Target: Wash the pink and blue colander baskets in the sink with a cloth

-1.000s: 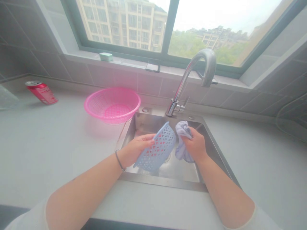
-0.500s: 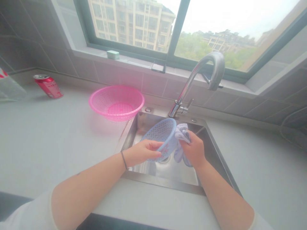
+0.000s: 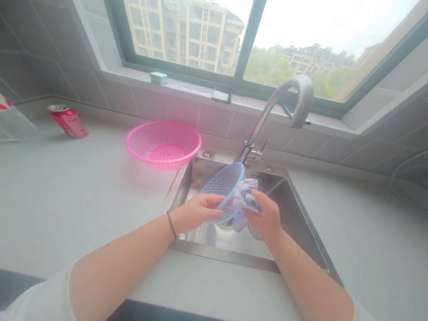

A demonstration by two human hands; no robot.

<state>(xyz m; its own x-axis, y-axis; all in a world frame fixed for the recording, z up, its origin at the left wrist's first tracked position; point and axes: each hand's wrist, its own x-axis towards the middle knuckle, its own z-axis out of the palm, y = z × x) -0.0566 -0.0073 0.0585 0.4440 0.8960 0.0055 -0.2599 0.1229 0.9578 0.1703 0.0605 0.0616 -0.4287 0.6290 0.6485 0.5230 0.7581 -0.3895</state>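
A light blue plastic basket (image 3: pixel 223 180) with a lattice of holes is held tilted on its side over the steel sink (image 3: pixel 296 223). My left hand (image 3: pixel 200 210) grips its near rim, thumb and fingers on either side of the wall. Bunched in my right hand (image 3: pixel 265 218) is a pale lavender cloth (image 3: pixel 243 200), pressed against the basket's outer right side. The cloth covers part of the basket wall, and its lower folds hang down into the sink. Part of the drain (image 3: pixel 226 225) shows below the basket.
A pink colander (image 3: pixel 163 160) stands on the counter at the sink's back left corner. The curved faucet (image 3: pixel 267 104) rises behind the sink. A red can (image 3: pixel 69 122) and a plastic bag (image 3: pixel 15 122) are at far left. A green-and-white sponge (image 3: pixel 158 78) lies on the windowsill.
My right hand with the cloth has moved left and slightly down, along the basket's outer side. The basket has shifted slightly in my left hand's grip.
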